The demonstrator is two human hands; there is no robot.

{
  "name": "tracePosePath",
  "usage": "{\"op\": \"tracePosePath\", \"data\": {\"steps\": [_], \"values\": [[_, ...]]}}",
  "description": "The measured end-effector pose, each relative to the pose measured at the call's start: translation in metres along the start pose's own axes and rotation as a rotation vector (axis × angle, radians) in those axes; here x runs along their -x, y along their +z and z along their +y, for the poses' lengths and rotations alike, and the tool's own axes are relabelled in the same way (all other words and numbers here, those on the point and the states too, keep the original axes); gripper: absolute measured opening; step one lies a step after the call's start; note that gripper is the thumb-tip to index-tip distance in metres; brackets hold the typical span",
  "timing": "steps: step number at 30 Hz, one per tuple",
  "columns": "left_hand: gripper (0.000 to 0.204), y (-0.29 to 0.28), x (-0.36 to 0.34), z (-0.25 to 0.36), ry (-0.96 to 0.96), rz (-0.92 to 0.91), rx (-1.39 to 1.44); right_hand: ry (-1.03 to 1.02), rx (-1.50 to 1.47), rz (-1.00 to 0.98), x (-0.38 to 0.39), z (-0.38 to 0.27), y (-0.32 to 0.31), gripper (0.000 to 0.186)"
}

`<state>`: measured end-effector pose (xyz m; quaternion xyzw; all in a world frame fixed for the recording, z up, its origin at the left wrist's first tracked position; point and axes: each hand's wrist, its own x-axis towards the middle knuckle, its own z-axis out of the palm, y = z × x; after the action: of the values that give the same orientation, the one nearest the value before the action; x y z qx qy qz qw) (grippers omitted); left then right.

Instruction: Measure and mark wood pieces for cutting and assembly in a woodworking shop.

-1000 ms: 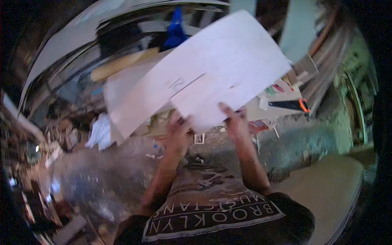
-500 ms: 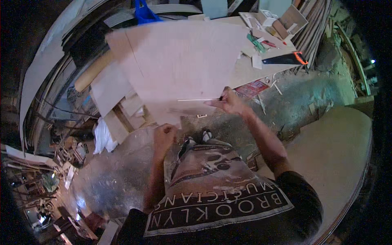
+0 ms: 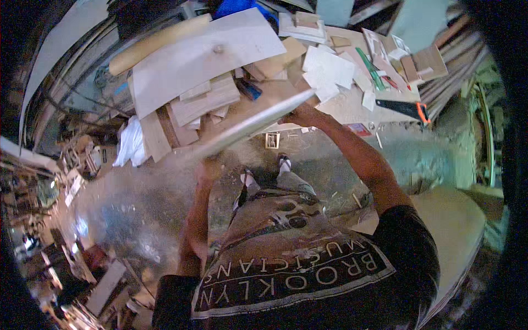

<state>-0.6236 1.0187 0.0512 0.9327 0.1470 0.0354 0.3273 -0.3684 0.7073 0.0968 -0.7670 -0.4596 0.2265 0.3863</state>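
A thin, pale wooden panel [image 3: 258,118] is lifted in front of me. It appears nearly edge-on, slanting from low on the left to higher on the right, and is smeared by motion. At its right end, my right hand [image 3: 305,116] is closed on the edge; some of its fingers are hidden by the panel. My left hand [image 3: 208,169], blurred, meets the panel's lower left end and seems closed around it. Beyond the panel, a worktable [image 3: 352,113] carries scattered pieces of wood.
A handsaw [image 3: 401,108] with an orange-and-black handle lies at the table's right, near a green tool [image 3: 371,69]. A large white sheet [image 3: 214,55] covers stacked offcuts [image 3: 206,102] on the left. A white plastic bag [image 3: 131,142] hangs beside them. A big curved panel [image 3: 448,225] stands at my right.
The panel, which showed its broad face over the table, has tipped up to nearly edge-on, uncovering the wood pieces and white sheet behind. My right hand has risen slightly, and the view has shifted.
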Motion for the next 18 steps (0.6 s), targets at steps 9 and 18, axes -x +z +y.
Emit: {"op": "tracePosePath", "data": {"steps": [9, 18], "values": [[0.017, 0.023, 0.030, 0.045, -0.155, 0.136, 0.185, -0.164, 0.121, -0.142, -0.035, 0.045, -0.005, 0.020], [0.021, 0.047, 0.031, 0.005, -0.168, -0.074, -0.329, -0.197, 0.218, -0.155, -0.043, 0.060, 0.005, 0.030]]}}
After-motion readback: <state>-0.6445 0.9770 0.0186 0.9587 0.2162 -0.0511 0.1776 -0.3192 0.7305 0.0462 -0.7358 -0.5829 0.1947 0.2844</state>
